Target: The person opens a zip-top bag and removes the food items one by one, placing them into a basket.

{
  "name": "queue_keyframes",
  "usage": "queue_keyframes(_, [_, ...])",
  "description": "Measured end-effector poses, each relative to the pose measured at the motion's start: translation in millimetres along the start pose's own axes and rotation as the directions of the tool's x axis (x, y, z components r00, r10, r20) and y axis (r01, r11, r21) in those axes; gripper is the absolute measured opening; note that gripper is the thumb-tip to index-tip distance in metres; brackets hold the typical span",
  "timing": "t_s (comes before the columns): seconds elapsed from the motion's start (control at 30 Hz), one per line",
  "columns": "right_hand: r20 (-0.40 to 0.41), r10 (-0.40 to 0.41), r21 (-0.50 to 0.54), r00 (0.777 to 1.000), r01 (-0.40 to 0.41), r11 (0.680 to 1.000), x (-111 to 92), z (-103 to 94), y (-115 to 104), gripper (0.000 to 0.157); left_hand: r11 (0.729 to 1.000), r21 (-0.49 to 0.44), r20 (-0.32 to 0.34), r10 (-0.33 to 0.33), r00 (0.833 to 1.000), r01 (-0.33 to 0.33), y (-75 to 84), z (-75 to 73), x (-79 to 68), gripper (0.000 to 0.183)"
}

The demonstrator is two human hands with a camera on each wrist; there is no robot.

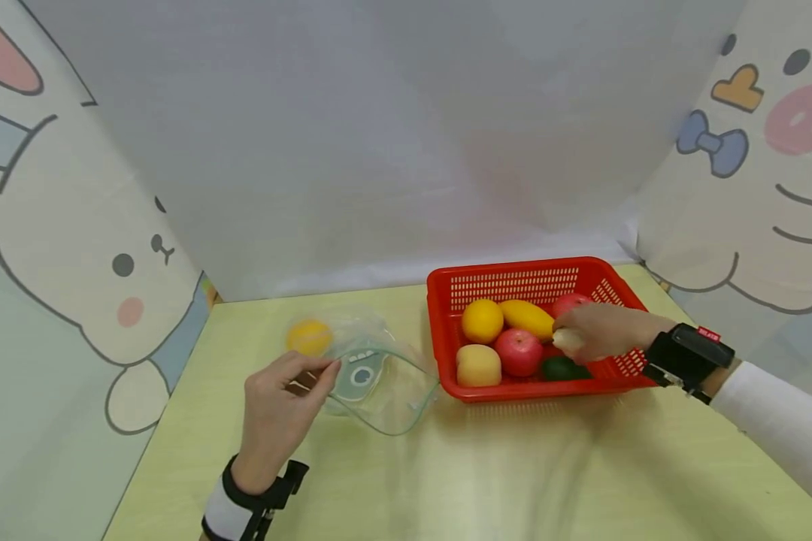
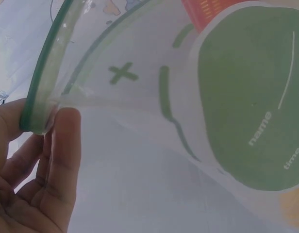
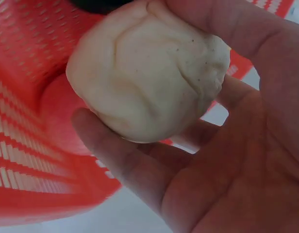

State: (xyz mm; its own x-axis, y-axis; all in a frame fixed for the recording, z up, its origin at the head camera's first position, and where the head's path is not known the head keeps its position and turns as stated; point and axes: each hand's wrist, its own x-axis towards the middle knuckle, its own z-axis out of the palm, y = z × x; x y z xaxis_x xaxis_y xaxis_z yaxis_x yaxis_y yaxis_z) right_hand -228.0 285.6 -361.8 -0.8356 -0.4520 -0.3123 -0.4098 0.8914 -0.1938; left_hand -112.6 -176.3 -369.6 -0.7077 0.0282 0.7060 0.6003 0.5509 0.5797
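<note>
My left hand [image 1: 280, 406] pinches the green zip edge of a clear zip bag [image 1: 392, 391] between thumb and fingertips. The bag lies with its mouth spread, and a green printed panel [image 2: 251, 97] shows in the left wrist view. At its far end a yellow-orange fruit [image 1: 309, 337] shows through the plastic. Over the right side of the red basket [image 1: 514, 394], my right hand [image 1: 598, 330] grips a cream-coloured, lumpy round thing [image 3: 149, 73] with creases and small dark specks; its kind I cannot tell. Thumb and fingers curl round it.
In the basket are a yellow-orange fruit [image 1: 483, 321], a mango-like yellow fruit [image 1: 528, 318], a pinkish-red fruit [image 1: 518, 352], another red fruit [image 1: 571, 303], a peach-coloured fruit [image 1: 478, 366] and a dark green one [image 1: 563, 369]. White walls with cartoon animals border the pale yellow table [image 1: 487, 481].
</note>
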Motion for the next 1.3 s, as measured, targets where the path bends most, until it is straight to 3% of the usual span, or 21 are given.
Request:
queue_keyframes(0.2, [0.072, -0.005, 0.073, 0.997, -0.001, 0.997, 0.7, 6.2, 23.7, 0.032, 1.000, 0.012, 0.006, 0.000, 1.000, 0.000, 0.0, 0.6, 0.7, 0.015])
queue_keyframes(0.33, [0.131, 0.049, 0.110, 0.990, -0.063, 0.992, 1.9, 10.4, 28.4, 0.036, 1.000, 0.023, 0.009, 0.001, 1.000, -0.001, 0.0, 0.9, 1.3, 0.013])
queue_keyframes(0.47, [0.141, 0.071, 0.122, 0.987, -0.089, 0.989, 2.5, 11.7, 29.1, 0.035, 1.000, 0.018, 0.007, 0.009, 1.000, -0.009, 0.3, 0.5, 1.3, 0.015])
queue_keyframes(0.6, [0.139, 0.079, 0.147, 0.987, -0.100, 0.984, -0.5, 8.1, 25.5, 0.046, 1.000, 0.010, 0.004, 0.009, 1.000, -0.009, 0.1, 0.2, 0.7, 0.015])
queue_keyframes(0.67, [0.095, 0.054, 0.119, 0.994, -0.065, 0.991, -4.6, 3.8, 22.5, 0.048, 1.000, 0.008, 0.005, 0.007, 1.000, -0.007, -0.2, -0.1, 0.4, 0.015])
queue_keyframes(0.8, [-0.080, -0.026, -0.001, 0.996, 0.026, 1.000, -14.5, -11.0, 4.4, 0.041, 1.000, 0.009, 0.004, 0.002, 1.000, -0.002, -1.7, -2.0, -0.4, 0.015])
queue_keyframes(0.9, [-0.203, -0.092, -0.094, 0.975, 0.074, 0.993, -18.0, -21.9, -26.1, 0.041, 1.000, 0.021, -0.014, 0.002, 1.000, -0.002, -3.1, -4.8, -0.2, 0.015])
queue_keyframes(1.07, [-0.301, -0.214, -0.224, 0.930, 0.149, 0.963, -21.7, -25.7, -95.6, 0.039, 0.999, 0.031, -0.042, 0.011, 0.999, -0.010, -3.6, -8.4, 1.7, 0.015])
queue_keyframes(1.2, [-0.354, -0.398, -0.287, 0.846, 0.307, 0.907, -22.7, -17.4, -147.8, 0.031, 1.000, 0.028, -0.044, 0.004, 0.999, -0.003, -2.5, -8.8, 2.1, 0.015])
queue_keyframes(1.27, [-0.366, -0.481, -0.278, 0.797, 0.400, 0.873, -20.8, -10.9, -169.7, 0.029, 1.000, 0.024, -0.045, -0.001, 0.999, 0.002, -1.5, -8.4, 2.0, 0.014])
queue_keyframes(1.3, [-0.355, -0.512, -0.267, 0.782, 0.440, 0.857, -19.0, -8.0, -179.8, 0.029, 1.000, 0.020, -0.046, -0.002, 0.999, 0.003, -0.9, -8.0, 1.6, 0.014])
